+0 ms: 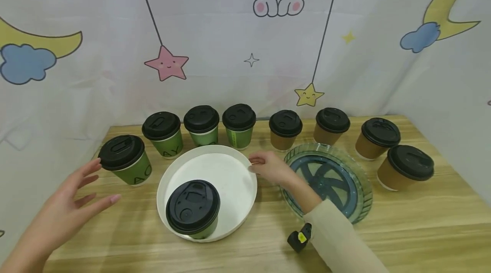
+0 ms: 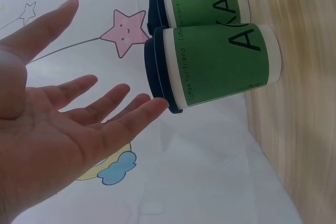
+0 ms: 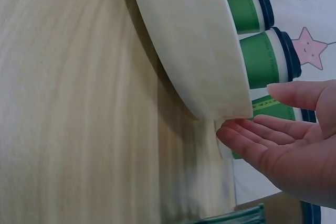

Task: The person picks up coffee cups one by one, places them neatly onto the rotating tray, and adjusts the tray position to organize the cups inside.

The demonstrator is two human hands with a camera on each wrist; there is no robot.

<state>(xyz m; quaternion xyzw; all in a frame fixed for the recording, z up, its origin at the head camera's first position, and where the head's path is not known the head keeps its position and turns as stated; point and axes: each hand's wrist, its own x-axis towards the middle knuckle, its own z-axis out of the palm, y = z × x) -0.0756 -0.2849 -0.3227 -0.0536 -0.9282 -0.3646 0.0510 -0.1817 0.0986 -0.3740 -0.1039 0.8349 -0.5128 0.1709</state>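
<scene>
Head view: the left hand (image 1: 74,198), fingers spread and straight, hovers at lower left just beside a green paper cup (image 1: 126,160) with a black lid, not gripping it. The right hand (image 1: 270,167), at centre, has its fingertips at the right rim of a round white tray (image 1: 234,166); another lidded green cup (image 1: 193,210) stands in the tray's near part.

Left wrist view: the open palm (image 2: 47,129) fills the left; its fingertips lie right by the cup's (image 2: 215,66) black lid; whether they touch is unclear. The cup reads "Coffee for friend".

Right wrist view: relaxed fingers (image 3: 247,137) sit just beside the tray's wall (image 3: 194,51), lower right.
</scene>
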